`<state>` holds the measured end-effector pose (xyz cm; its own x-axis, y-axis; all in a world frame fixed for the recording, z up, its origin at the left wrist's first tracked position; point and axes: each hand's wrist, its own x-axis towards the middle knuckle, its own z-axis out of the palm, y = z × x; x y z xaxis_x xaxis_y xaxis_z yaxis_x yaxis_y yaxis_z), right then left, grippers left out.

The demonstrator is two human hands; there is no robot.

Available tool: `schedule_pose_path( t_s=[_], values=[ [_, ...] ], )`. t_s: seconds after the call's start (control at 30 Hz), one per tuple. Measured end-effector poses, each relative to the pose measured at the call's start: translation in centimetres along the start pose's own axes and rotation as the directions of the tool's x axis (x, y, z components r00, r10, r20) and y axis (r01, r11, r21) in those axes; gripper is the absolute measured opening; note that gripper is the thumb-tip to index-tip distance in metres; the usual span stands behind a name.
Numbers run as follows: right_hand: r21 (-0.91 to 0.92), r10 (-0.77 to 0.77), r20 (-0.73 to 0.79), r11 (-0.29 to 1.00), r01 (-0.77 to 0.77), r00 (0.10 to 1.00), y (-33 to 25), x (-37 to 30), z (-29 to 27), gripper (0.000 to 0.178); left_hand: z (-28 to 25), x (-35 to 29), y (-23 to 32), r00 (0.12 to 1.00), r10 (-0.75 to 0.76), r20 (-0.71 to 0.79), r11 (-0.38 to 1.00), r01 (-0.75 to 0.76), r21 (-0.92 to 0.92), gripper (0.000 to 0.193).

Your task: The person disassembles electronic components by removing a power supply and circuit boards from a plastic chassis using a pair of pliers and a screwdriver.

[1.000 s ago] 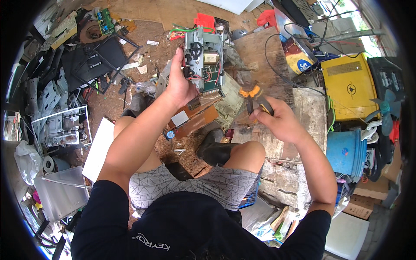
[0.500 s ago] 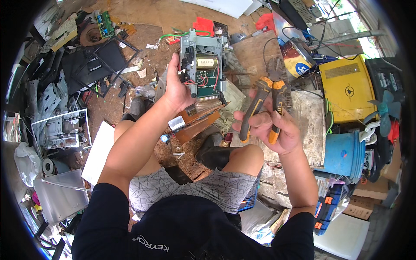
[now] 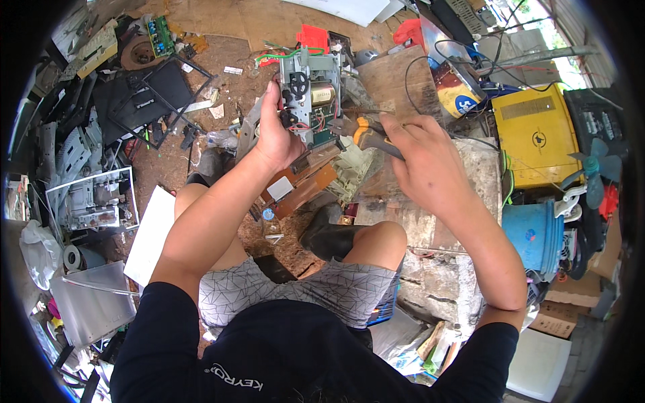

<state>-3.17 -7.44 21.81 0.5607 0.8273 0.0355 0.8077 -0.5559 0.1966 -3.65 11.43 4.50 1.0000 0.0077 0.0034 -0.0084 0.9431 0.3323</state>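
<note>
My left hand (image 3: pixel 278 138) is wrapped around the side of a metal-framed electronic mechanism (image 3: pixel 329 70) and holds it up over the ground. A gold cylindrical motor (image 3: pixel 323 94) sits in the frame, with red wires and a dark green circuit board below it. Brown boards (image 3: pixel 312 178) hang at its near end. My right hand (image 3: pixel 424 151) is closed around orange-and-black pliers (image 3: pixel 366 133). Their metal jaws point left and reach the wires by the mechanism's right side; I cannot tell whether they touch them.
Scrap frames and black panels (image 3: pixel 134 104) are heaped on the left. A worn wooden board (image 3: pixel 396 84) lies to the right, near a yellow metal case (image 3: pixel 537 138) and a blue bucket (image 3: pixel 531 235). A red plastic piece (image 3: pixel 313 37) lies beyond the mechanism.
My right hand has turned over and brought the pliers left, from upright in the open palm to the mechanism's wires. The mechanism has tilted, showing more of its left side with black gears.
</note>
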Motion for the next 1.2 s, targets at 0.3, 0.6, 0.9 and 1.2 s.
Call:
schedule_pose_path(
  t_s=[0.3, 0.6, 0.9, 1.2],
  values=[
    [-0.182, -0.063, 0.010, 0.981, 0.064, 0.998, -0.4, 2.0, -0.8, 0.045, 0.0, 0.3, -0.2, 0.987, 0.157, 0.044, 0.986, -0.160, 0.055, 0.068],
    [-0.197, -0.054, 0.025, 0.979, 0.058, 0.998, -0.8, 2.1, -0.4, 0.044, -0.1, 0.4, -0.6, 0.968, 0.243, 0.063, 0.964, -0.248, 0.100, 0.067],
    [-0.220, -0.014, 0.066, 0.975, 0.028, 0.998, -1.0, 2.2, -0.4, 0.050, 0.5, 0.2, -0.5, 0.956, 0.292, 0.020, 0.947, -0.292, 0.129, 0.070],
    [-0.236, -0.012, 0.075, 0.971, 0.029, 0.997, -1.2, 2.6, -0.1, 0.044, -0.4, 0.4, -0.7, 0.954, 0.294, 0.059, 0.937, -0.300, 0.177, 0.070]
  ],
)
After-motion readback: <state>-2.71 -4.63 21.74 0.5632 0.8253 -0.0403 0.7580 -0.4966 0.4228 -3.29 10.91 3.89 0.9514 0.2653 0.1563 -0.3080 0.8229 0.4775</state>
